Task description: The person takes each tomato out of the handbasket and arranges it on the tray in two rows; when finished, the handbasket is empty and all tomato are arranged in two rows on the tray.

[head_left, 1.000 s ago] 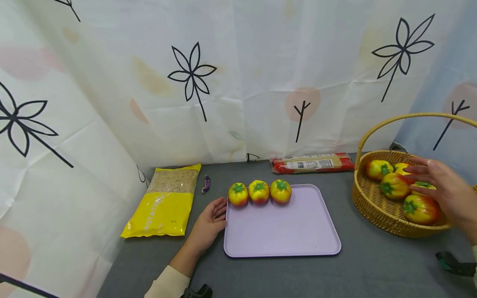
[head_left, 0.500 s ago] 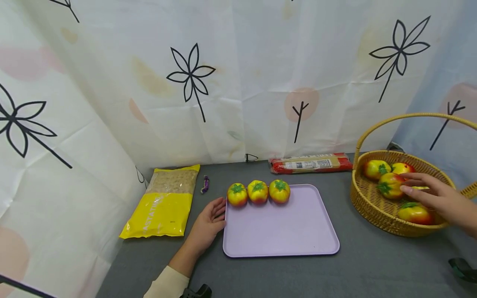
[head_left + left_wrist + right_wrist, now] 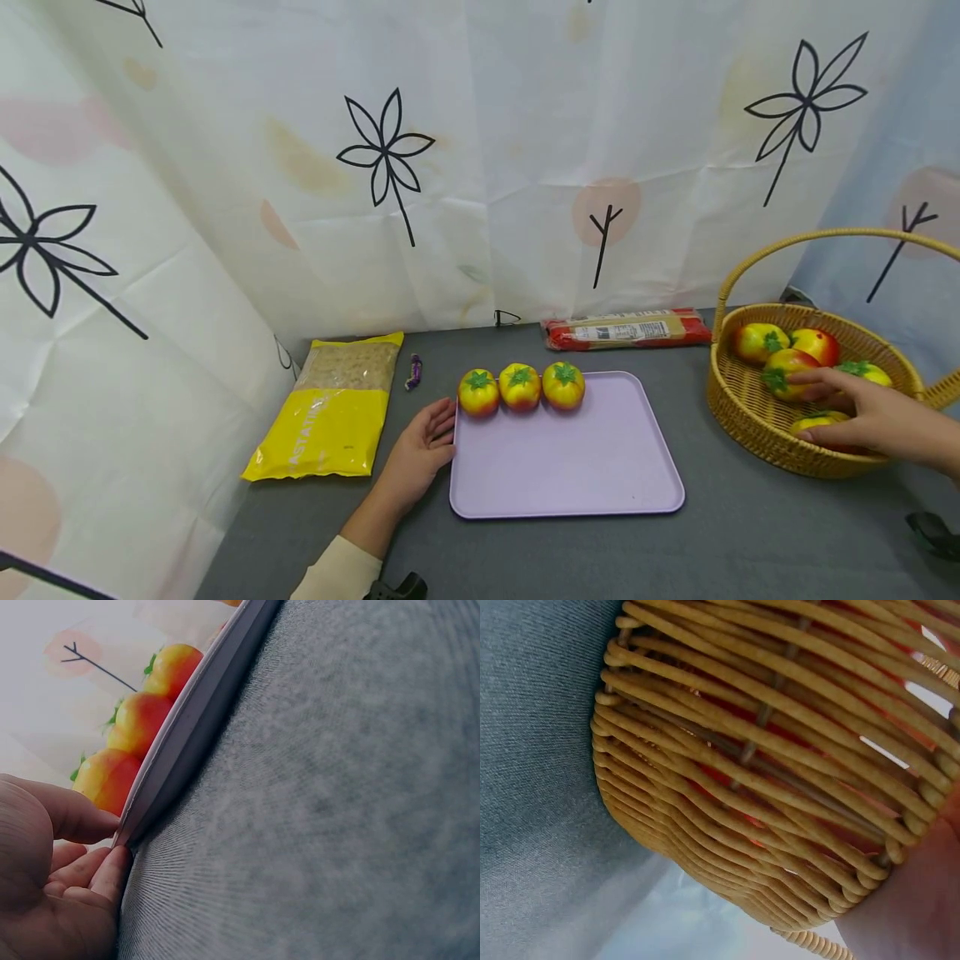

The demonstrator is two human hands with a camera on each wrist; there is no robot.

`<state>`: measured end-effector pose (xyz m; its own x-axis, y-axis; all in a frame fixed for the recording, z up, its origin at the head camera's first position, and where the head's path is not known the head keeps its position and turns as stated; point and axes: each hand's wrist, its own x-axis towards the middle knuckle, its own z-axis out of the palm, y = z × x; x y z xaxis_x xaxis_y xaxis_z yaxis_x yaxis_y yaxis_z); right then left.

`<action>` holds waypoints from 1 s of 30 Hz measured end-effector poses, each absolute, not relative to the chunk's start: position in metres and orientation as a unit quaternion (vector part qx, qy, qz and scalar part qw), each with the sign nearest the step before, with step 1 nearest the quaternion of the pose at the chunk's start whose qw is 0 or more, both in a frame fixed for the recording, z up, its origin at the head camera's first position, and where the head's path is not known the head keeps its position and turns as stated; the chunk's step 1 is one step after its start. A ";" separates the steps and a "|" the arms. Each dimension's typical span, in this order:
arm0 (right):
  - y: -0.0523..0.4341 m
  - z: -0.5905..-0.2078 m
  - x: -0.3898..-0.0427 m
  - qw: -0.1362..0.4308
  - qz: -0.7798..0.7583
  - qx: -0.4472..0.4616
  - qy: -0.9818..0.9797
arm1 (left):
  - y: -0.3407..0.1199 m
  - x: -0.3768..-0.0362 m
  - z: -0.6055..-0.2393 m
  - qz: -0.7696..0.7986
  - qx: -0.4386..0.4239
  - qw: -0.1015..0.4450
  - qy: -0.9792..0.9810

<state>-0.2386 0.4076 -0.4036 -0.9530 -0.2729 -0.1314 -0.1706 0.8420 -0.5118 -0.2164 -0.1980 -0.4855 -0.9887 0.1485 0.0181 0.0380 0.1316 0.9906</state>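
Inside the wicker basket [image 3: 772,446], at the right in the head view, my right hand [image 3: 870,417] spreads thumb and fingers around the near yellow-red fruit [image 3: 813,423]. Its fingers reach over the far side and the thumb lies along the near side, partly covering it. In the right wrist view, the basket's weave [image 3: 765,750] hides most of the fruit. My left hand [image 3: 420,450] holds the left rim of the lilac tray [image 3: 562,475], with thumb and fingertips meeting at the rim in the left wrist view. Three persimmon-like fruits [image 3: 520,387] with green leafy caps line the tray's far left edge.
Several similar fruits [image 3: 815,344] lie in the basket, whose tall handle [image 3: 832,235] arches over it. A yellow bag [image 3: 330,425] stands left of the tray, beside a purple-wrapped candy [image 3: 414,372]. A red-ended packet [image 3: 628,329] lies behind the tray, before the curtain [image 3: 487,167].
My right hand has lowered into the basket, its thumb and fingers coming around the near fruit, which has shifted slightly left. My left hand and the tray have stayed put.
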 end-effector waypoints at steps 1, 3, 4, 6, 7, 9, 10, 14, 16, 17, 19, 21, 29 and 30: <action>0.408 -0.404 -0.239 0.101 -0.256 -0.118 0.954 | -0.198 -0.216 -0.485 0.657 0.063 0.042 0.750; 0.409 -0.403 -0.240 0.107 -0.256 -0.119 0.953 | -0.198 -0.216 -0.485 0.657 0.065 0.044 0.749; 0.409 -0.403 -0.240 0.108 -0.255 -0.119 0.954 | -0.198 -0.216 -0.485 0.657 0.070 0.044 0.749; 0.409 -0.403 -0.240 0.113 -0.249 -0.117 0.955 | -0.198 -0.216 -0.486 0.656 0.073 0.044 0.750; 0.409 -0.403 -0.240 0.115 -0.247 -0.119 0.955 | -0.198 -0.216 -0.486 0.656 0.074 0.045 0.750; 0.409 -0.402 -0.240 0.115 -0.239 -0.125 0.956 | -0.198 -0.216 -0.486 0.654 0.080 0.044 0.751; 0.408 -0.402 -0.240 0.115 -0.235 -0.128 0.957 | -0.198 -0.216 -0.486 0.653 0.081 0.045 0.752; 0.406 -0.400 -0.240 0.112 -0.225 -0.141 0.957 | -0.198 -0.216 -0.486 0.652 0.084 0.045 0.752; 0.405 -0.399 -0.239 0.111 -0.218 -0.136 0.960 | -0.198 -0.216 -0.486 0.652 0.079 0.046 0.753; 0.405 -0.399 -0.239 0.110 -0.213 -0.131 0.962 | -0.198 -0.216 -0.486 0.652 0.078 0.045 0.753; 0.405 -0.398 -0.239 0.109 -0.209 -0.118 0.965 | -0.198 -0.216 -0.486 0.653 0.074 0.045 0.752; 0.405 -0.399 -0.238 0.104 -0.210 -0.104 0.967 | -0.198 -0.216 -0.485 0.654 0.069 0.044 0.752; 0.405 -0.400 -0.234 0.091 -0.251 -0.081 0.960 | -0.197 -0.215 -0.484 0.654 0.070 0.044 0.752; 0.404 -0.400 -0.233 0.090 -0.259 -0.080 0.958 | -0.197 -0.215 -0.484 0.653 0.071 0.043 0.753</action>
<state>-0.2327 0.4043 -0.4001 -0.9712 -0.1994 -0.1302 -0.1067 0.8532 -0.5106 -0.2149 -0.1973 -0.4836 -0.9863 0.1627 0.0270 0.0497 0.1365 0.9894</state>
